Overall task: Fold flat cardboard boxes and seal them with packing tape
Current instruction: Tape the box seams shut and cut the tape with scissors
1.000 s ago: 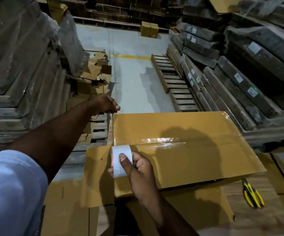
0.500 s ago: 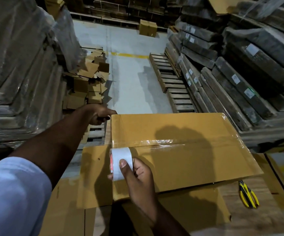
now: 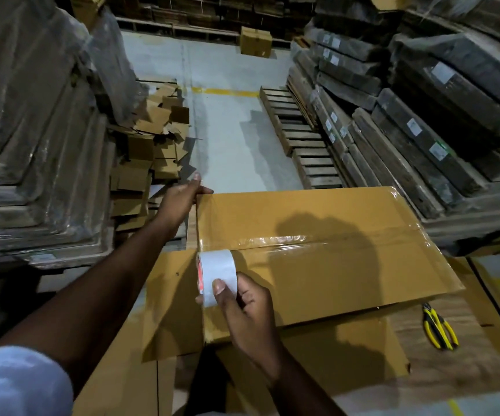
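The cardboard box (image 3: 317,253) lies with its closed flaps facing up, and everything else is placed around it. A glossy strip of clear packing tape (image 3: 260,241) runs along the centre seam where the two flaps meet, from the box's left edge toward the middle; farther right the seam looks dull, and whether tape covers it cannot be told. The right hand (image 3: 248,313) is curled around the white tape roll (image 3: 217,276), thumb pressed on the roll's face, holding it upright at the left end of the seam, just beside the box's left edge; this probably keeps the strip taut and ready to carry over the edge or be cut. The left hand (image 3: 179,202) rests at the box's far left corner, fingers closed over the edge, apparently steadying the box so that it does not slide as the tape pulls. Yellow-handled scissors (image 3: 439,328) lie on flat cardboard sheets (image 3: 362,349) beyond the box's near right corner, well apart from both hands yet within the right hand's likely reach. Off the box's left edge a loose brown flap (image 3: 170,304) spreads outward, leaving room for the roll to travel down that side. Behind the box the concrete floor (image 3: 236,145) is open, flanked by wooden pallets (image 3: 302,145) and wrapped stacks (image 3: 452,100).
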Demonstrator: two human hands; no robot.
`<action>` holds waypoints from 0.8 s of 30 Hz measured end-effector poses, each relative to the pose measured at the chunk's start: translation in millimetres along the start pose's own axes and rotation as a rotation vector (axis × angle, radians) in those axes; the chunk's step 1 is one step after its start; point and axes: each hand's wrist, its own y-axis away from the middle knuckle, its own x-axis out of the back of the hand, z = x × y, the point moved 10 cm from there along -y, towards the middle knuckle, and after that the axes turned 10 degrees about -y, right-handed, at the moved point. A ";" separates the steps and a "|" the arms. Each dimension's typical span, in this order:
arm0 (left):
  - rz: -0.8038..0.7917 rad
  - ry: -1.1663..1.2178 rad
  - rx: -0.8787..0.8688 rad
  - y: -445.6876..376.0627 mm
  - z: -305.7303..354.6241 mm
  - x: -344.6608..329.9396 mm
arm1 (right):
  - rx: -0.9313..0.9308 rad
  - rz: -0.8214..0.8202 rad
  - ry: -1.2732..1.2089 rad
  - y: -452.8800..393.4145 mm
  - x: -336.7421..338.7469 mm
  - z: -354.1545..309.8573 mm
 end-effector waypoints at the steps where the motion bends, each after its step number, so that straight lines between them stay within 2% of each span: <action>1: -0.042 -0.040 -0.038 7.7 3.3 -4.3 | 0.036 -0.002 0.073 -0.6 -0.7 -1.0; 4: -0.119 -0.086 -0.087 19.6 7.4 -11.3 | 0.121 0.047 0.209 -3.2 2.1 -7.5; 10: -0.136 -0.119 -0.085 13.7 7.5 -6.3 | 0.138 0.066 0.178 9.0 4.7 -16.2; 17: -0.127 -0.129 -0.078 16.3 5.4 -6.0 | -0.003 0.072 -0.156 68.1 7.4 -4.0; 21: -0.120 -0.133 -0.077 21.5 6.8 -7.6 | -0.070 0.085 -0.174 84.7 9.0 0.8; 24: -0.102 -0.134 -0.079 20.6 6.2 -6.2 | -0.209 0.141 -0.225 100.6 12.5 22.7</action>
